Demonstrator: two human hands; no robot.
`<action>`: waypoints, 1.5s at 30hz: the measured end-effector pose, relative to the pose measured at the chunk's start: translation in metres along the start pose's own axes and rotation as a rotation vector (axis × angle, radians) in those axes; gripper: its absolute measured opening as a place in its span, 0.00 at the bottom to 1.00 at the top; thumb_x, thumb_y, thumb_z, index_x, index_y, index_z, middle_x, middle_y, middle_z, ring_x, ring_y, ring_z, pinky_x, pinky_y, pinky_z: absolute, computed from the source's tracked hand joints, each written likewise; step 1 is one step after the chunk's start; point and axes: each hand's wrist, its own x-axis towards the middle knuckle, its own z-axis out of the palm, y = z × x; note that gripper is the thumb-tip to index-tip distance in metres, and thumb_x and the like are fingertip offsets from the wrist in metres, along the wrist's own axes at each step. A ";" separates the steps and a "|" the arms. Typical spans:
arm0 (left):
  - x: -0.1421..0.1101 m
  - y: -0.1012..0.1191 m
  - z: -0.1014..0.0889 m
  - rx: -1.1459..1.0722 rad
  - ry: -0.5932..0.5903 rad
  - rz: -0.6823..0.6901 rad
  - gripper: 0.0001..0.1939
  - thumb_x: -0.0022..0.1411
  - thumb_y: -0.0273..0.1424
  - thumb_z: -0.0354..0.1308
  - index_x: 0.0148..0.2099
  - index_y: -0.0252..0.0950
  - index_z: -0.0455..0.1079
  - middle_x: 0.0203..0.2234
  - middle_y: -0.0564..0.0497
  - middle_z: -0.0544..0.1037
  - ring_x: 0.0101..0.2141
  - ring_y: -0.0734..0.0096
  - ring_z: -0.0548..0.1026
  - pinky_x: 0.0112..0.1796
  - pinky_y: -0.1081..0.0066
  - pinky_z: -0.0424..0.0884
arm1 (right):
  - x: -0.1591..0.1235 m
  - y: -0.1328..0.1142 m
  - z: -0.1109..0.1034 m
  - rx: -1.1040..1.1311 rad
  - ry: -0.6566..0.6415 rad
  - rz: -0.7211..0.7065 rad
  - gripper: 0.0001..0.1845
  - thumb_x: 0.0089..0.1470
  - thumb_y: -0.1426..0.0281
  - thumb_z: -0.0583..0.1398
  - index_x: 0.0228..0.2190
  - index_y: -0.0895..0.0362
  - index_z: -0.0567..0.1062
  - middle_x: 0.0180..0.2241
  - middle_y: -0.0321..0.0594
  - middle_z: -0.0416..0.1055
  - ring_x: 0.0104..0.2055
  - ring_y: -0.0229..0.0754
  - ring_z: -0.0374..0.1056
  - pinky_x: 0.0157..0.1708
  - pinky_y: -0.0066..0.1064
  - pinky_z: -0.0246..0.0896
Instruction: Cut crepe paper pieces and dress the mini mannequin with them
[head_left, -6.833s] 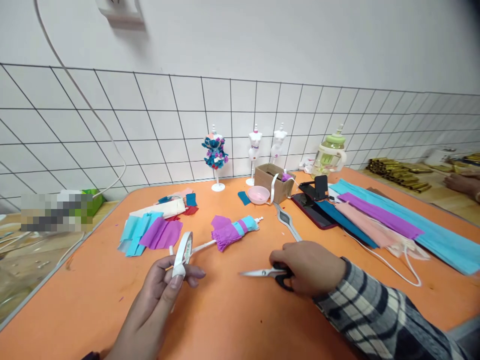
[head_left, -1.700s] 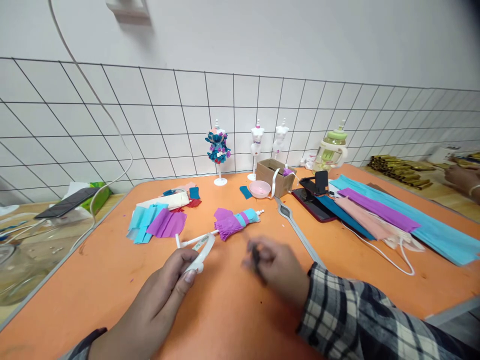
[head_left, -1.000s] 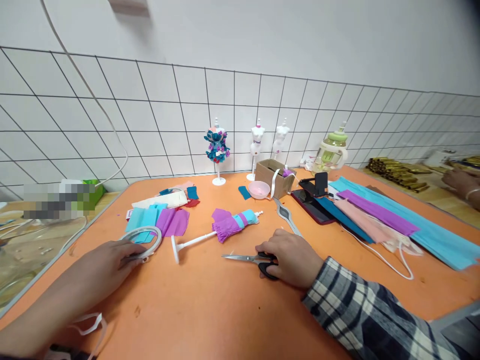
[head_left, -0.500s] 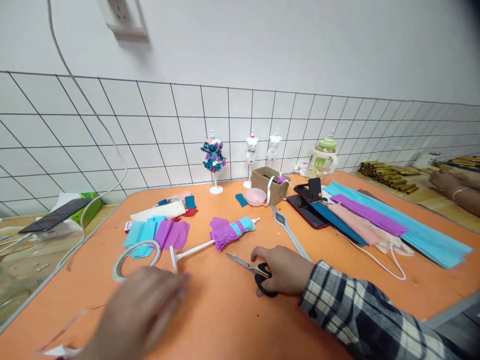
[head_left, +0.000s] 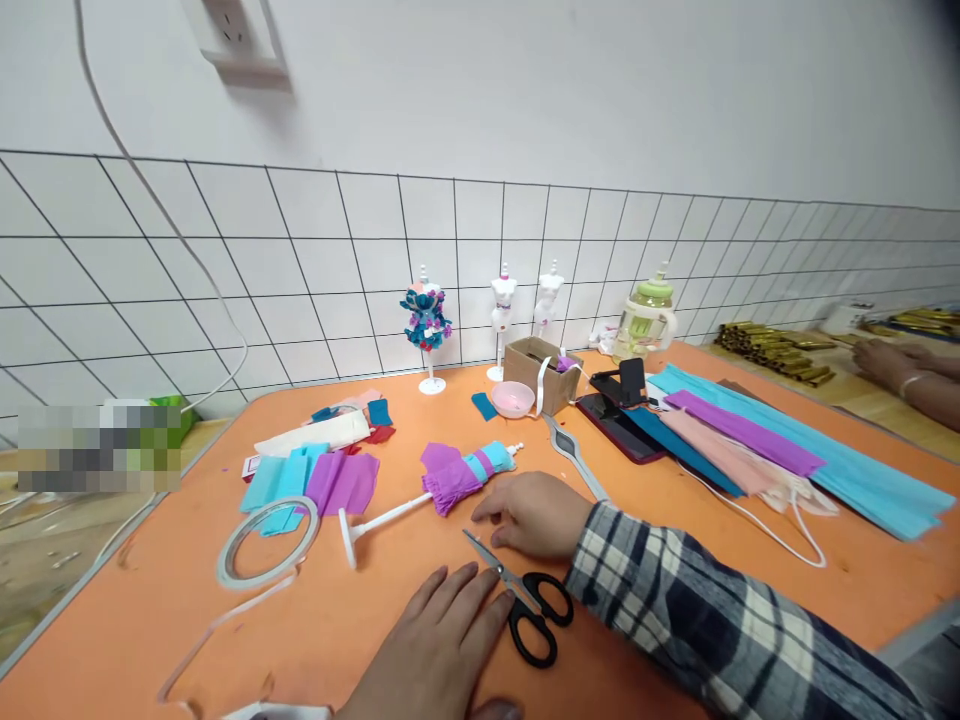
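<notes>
Black-handled scissors (head_left: 500,571) lie on the orange table between my two hands, blades pointing to the upper left. My left hand (head_left: 450,635) rests flat beside them, its fingers stretched out and touching or nearly touching the scissors. Just above the scissors is my right hand (head_left: 536,512), fingers loosely bent and apart, with nothing seen in it. Left of its fingertips a small mannequin on a white stand (head_left: 390,513) lies on its side. It wears a purple and light blue crepe-paper dress (head_left: 454,480).
Tape roll (head_left: 225,560) and crepe-paper pieces (head_left: 345,485) lie left. Behind stand a decorated mannequin (head_left: 427,320), two bare ones (head_left: 503,300), a pink bowl (head_left: 513,398) and cardboard box (head_left: 559,385). Right are a phone (head_left: 619,425), paper strips (head_left: 750,430), a bottle (head_left: 645,320) and another person's hands (head_left: 885,365).
My right hand has let go of the scissors and moved up toward the mannequin. My left hand has moved right and settled on the table by the scissors, which now sit slightly lower.
</notes>
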 end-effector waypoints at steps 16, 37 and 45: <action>0.008 -0.005 -0.006 -0.140 -0.088 -0.028 0.24 0.63 0.37 0.60 0.60 0.40 0.68 0.58 0.44 0.75 0.54 0.54 0.76 0.54 0.60 0.74 | -0.002 -0.008 0.035 -0.085 0.092 -0.091 0.05 0.61 0.73 0.58 0.39 0.58 0.73 0.39 0.41 0.73 0.35 0.40 0.68 0.30 0.30 0.53; 0.013 -0.016 -0.017 -0.373 -0.210 -0.174 0.20 0.60 0.41 0.63 0.51 0.39 0.69 0.58 0.40 0.72 0.54 0.52 0.73 0.53 0.57 0.73 | -0.001 0.002 0.028 -0.421 0.146 -0.132 0.10 0.65 0.75 0.49 0.41 0.59 0.69 0.40 0.45 0.71 0.34 0.44 0.68 0.23 0.32 0.55; 0.017 -0.033 0.002 -0.686 0.042 -0.624 0.21 0.63 0.35 0.55 0.57 0.38 0.62 0.36 0.49 0.77 0.36 0.63 0.76 0.38 0.65 0.73 | -0.005 -0.003 0.021 -0.285 0.270 0.004 0.10 0.66 0.75 0.48 0.41 0.57 0.68 0.40 0.42 0.70 0.33 0.42 0.66 0.26 0.31 0.54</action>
